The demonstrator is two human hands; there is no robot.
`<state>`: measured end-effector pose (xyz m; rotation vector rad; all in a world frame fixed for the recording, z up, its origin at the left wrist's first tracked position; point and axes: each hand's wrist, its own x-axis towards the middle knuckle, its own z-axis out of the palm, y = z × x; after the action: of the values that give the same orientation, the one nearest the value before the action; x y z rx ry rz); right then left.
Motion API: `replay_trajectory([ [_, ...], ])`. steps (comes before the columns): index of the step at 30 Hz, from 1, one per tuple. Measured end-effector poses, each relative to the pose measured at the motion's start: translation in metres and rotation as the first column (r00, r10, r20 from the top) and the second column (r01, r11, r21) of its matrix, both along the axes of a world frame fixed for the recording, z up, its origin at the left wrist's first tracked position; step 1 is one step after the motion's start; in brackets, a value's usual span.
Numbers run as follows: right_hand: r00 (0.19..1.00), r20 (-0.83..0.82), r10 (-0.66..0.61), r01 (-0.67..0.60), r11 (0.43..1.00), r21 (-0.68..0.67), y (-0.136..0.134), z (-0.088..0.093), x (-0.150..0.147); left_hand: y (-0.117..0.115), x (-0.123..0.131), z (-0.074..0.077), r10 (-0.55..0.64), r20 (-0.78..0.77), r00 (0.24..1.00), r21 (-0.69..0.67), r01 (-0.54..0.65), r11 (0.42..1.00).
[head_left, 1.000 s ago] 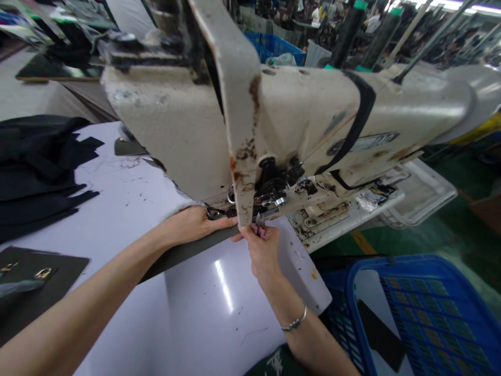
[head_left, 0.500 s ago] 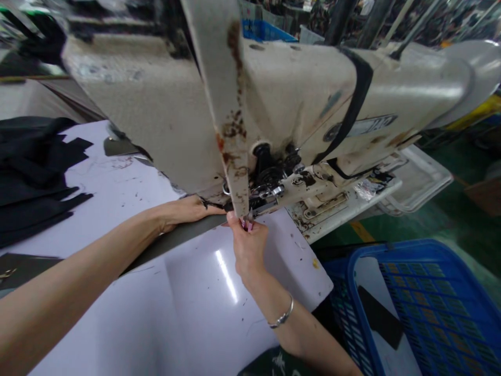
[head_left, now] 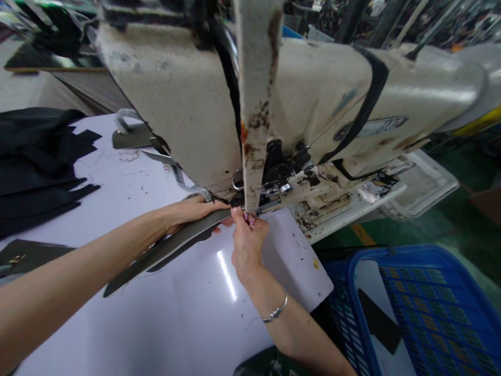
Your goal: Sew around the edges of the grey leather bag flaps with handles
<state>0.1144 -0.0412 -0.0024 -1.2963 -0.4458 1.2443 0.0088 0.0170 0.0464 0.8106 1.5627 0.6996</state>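
Observation:
A long dark grey-green piece [head_left: 156,257] slants across the white tabletop, its far end under the head of a worn cream sewing machine [head_left: 176,99]. My left hand [head_left: 195,211] is closed on the piece near the needle area, thumb along the top and some fingertips showing below its edge. Close to its right, my right hand [head_left: 250,237] pinches at the piece's end beside the machine's rusty upright bar [head_left: 256,136]. A small pink item [head_left: 249,219] shows between the right fingers. The bar and fingers hide the exact contact.
Black fabric pieces [head_left: 35,167] lie at the left, with a dark flap [head_left: 31,256] below them. Scissors [head_left: 156,156] rest behind the machine head. A blue basket [head_left: 430,256] stands at lower right, a pale tray [head_left: 434,183] beyond it.
The view has shifted, so the machine appears further right. The dark piece now lifts and tilts, showing its edge and a lower layer; my left fingertips have come into view beneath it.

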Motion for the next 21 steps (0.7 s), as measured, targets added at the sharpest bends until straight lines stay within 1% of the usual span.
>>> replay_trajectory([
  [2, 1.0, -0.017, 0.01, -0.01, 1.0, -0.021, 0.0, 0.003, 0.0, -0.009, 0.005, -0.002, 0.083, 0.061, 0.995, 0.013, -0.084, 0.996],
  [4, 0.999, -0.033, 0.003, -0.004, 1.0, -0.022, 0.0, 0.004, 0.0, -0.019, 0.007, -0.006, 0.14, 0.107, 0.984, -0.014, -0.139, 0.99],
  [5, 0.999, -0.04, -0.003, 0.002, 1.0, -0.02, 0.0, 0.004, 0.0, -0.023, 0.008, -0.008, 0.145, 0.113, 0.983, -0.052, -0.139, 0.989],
  [8, 0.998, -0.065, -0.012, 0.011, 1.0, -0.019, -0.001, 0.0, 0.001, -0.035, 0.01, -0.012, 0.109, 0.079, 0.991, -0.201, -0.092, 0.975],
  [9, 0.998, -0.065, -0.014, 0.013, 1.0, -0.019, -0.001, -0.002, 0.002, -0.039, 0.013, -0.012, 0.11, 0.076, 0.991, -0.226, -0.09, 0.97],
  [11, 0.999, -0.033, -0.013, 0.012, 1.0, -0.02, -0.001, -0.007, 0.004, -0.047, 0.022, -0.012, 0.163, 0.11, 0.98, -0.211, -0.137, 0.968],
  [13, 1.0, 0.023, -0.011, 0.011, 1.0, -0.008, -0.002, -0.01, 0.009, -0.057, 0.034, -0.012, 0.246, 0.2, 0.948, -0.149, -0.219, 0.964],
  [16, 0.996, 0.083, 0.029, -0.029, 1.0, 0.002, -0.002, -0.011, 0.019, -0.069, 0.053, -0.015, 0.343, 0.346, 0.873, -0.086, -0.334, 0.939],
  [19, 0.989, 0.114, 0.099, -0.098, 0.995, -0.012, -0.002, -0.007, 0.03, -0.076, 0.067, -0.022, 0.429, 0.448, 0.784, -0.09, -0.438, 0.895],
  [21, 0.986, 0.103, 0.13, -0.131, 0.991, 0.0, -0.002, -0.005, 0.037, -0.077, 0.073, -0.027, 0.472, 0.492, 0.732, -0.103, -0.489, 0.866],
])
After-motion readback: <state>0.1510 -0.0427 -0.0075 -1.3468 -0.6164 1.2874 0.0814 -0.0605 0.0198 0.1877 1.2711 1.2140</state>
